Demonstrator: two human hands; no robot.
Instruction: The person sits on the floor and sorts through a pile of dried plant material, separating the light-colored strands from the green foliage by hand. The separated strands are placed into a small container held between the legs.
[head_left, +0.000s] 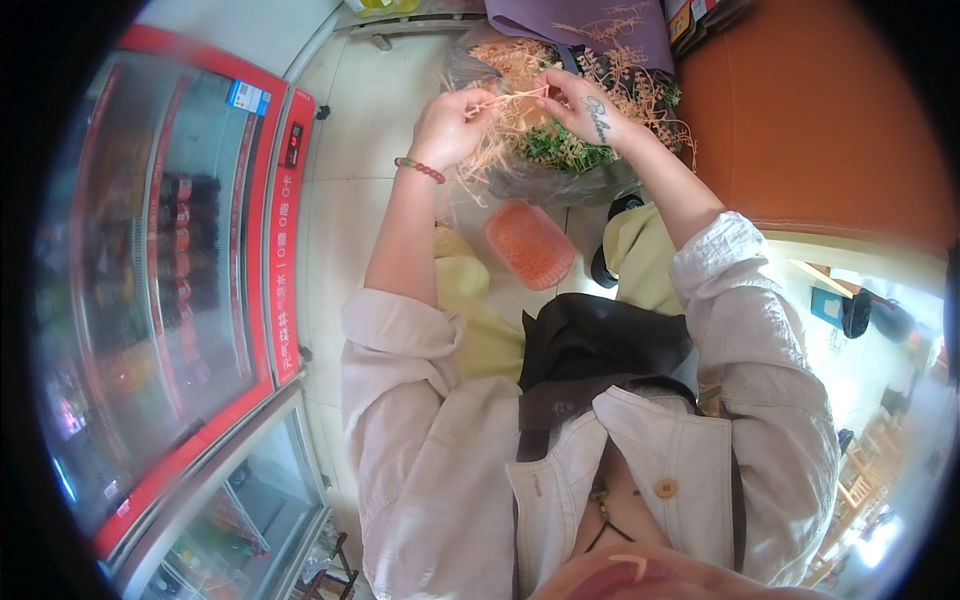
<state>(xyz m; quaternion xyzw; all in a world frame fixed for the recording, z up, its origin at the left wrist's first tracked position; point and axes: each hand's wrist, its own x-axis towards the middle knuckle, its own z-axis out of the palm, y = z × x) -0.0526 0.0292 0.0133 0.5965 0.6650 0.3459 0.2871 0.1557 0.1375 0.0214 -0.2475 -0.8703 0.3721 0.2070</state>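
My left hand pinches one end of a bundle of thin, pale orange plant stems. The other end is between the thumb and fingers of my right hand, so the strands stretch between both hands. Loose pale strands hang below my left hand. Beneath the hands, a grey plastic bag lies spread out, holding bushy pale orange sprigs and a green leafy clump. Whether the plants are real or artificial I cannot tell.
A reddish translucent plastic tub stands on the tiled floor between my feet. Left is a red-framed glass-door drinks fridge; a second glass-front cabinet is nearer me. An orange-brown panel rises at right, and a purple bag sits ahead.
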